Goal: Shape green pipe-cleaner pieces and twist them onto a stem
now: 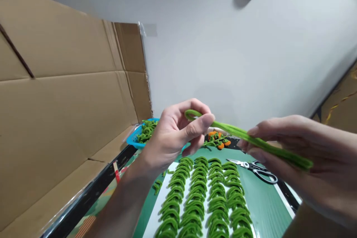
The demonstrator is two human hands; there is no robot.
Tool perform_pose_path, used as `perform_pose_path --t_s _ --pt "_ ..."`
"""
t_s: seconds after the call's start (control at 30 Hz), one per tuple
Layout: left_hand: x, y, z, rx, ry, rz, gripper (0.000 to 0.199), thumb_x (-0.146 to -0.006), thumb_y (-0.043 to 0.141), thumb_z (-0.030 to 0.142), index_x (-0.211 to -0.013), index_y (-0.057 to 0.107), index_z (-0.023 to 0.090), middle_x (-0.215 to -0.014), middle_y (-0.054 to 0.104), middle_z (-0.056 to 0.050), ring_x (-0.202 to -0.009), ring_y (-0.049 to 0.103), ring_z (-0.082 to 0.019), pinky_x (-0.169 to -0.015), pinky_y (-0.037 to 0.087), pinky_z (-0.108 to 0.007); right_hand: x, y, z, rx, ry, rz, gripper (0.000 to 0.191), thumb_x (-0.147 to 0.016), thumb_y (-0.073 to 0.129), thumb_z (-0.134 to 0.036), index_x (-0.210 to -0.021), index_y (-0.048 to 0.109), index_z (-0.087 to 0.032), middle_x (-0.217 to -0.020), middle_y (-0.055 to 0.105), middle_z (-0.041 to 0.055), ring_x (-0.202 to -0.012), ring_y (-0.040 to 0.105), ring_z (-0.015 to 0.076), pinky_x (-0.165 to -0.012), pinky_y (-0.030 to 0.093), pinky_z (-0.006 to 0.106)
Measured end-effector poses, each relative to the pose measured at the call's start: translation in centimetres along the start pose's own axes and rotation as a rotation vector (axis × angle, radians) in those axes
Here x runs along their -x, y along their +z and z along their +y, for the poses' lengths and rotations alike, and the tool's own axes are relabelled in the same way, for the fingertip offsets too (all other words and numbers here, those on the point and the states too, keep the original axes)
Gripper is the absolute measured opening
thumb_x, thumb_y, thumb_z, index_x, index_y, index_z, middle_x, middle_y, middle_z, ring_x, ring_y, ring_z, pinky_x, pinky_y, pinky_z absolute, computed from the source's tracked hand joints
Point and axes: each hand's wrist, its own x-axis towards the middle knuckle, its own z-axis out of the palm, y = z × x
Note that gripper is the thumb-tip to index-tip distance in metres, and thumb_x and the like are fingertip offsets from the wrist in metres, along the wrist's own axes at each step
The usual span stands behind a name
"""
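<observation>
A long green fuzzy strand (232, 129), doubled into a loop at its left end, stretches between both hands above the table. My left hand (180, 130) pinches it near the loop with thumb and fingers. Its other part is gripped by my right hand (290, 148), and the folded end sticks out past those fingers. Below lies a white sheet (154, 217) bearing rows of curved green fuzzy pieces (194, 202). Scissors (255, 169) with black and white handles rest on the green mat (264, 200), right of the rows.
A blue basket (134, 137) of green pieces stands behind my left forearm. Orange and green fuzzy flowers (219, 141) lie at the back. Small green bits (157, 186) are left of the sheet. Cardboard (69, 108) walls the left side; a pale wall (237, 55) rises behind.
</observation>
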Motion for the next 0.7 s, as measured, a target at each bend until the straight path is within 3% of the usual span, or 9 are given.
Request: perform_pose_path --t_s 0.13,0.23,0.47,0.7 --pt "0.1 0.1 -0.2 0.115 -0.091 -0.099 0.028 -0.093 0.071 0.045 -0.089 0.054 0.023 -0.057 0.045 0.009 -0.037 0.036 -0.003 -0.035 0.024 -0.015 -0.1 0.3 0.5 -0.045 0.003 -0.045 0.034 -0.089 0.079 -0.019 -0.12 0.072 -0.031 -0.102 0.08 -0.0026 -0.081 0.078 0.0127 -0.071 0.066 0.019" --pt "0.0 0.4 -0.5 0.133 -0.119 -0.089 0.025 -0.096 0.067 0.043 -0.092 0.052 0.023 -0.056 0.04 0.01 -0.04 0.031 -0.003 -0.038 0.024 -0.014 -0.4 0.7 0.9 -0.047 -0.029 -0.077 0.04 -0.09 0.076 -0.016 -0.126 0.07 -0.034 -0.109 0.08 -0.0021 -0.084 0.077 0.0128 -0.072 0.066 0.021" --pt "-0.5 0.7 -1.3 0.127 -0.139 0.054 0.024 -0.099 0.061 0.044 -0.096 0.053 0.022 -0.062 0.041 0.008 -0.048 0.033 -0.004 -0.041 0.026 -0.013 -1.1 2.3 1.1 -0.022 0.005 -0.021 0.018 -0.095 0.071 -0.02 -0.11 0.075 -0.029 -0.1 0.079 -0.0019 -0.081 0.075 0.0119 -0.07 0.062 0.022" --pt "-0.4 0.4 -1.3 0.111 -0.095 -0.011 0.027 -0.099 0.061 0.046 -0.104 0.062 0.02 -0.072 0.051 0.003 -0.057 0.044 -0.006 -0.047 0.037 -0.014 -1.5 3.2 1.6 -0.141 0.071 0.091 0.017 -0.097 0.07 -0.024 -0.113 0.073 -0.026 -0.087 0.079 -0.0013 -0.067 0.074 0.012 -0.062 0.063 0.023"
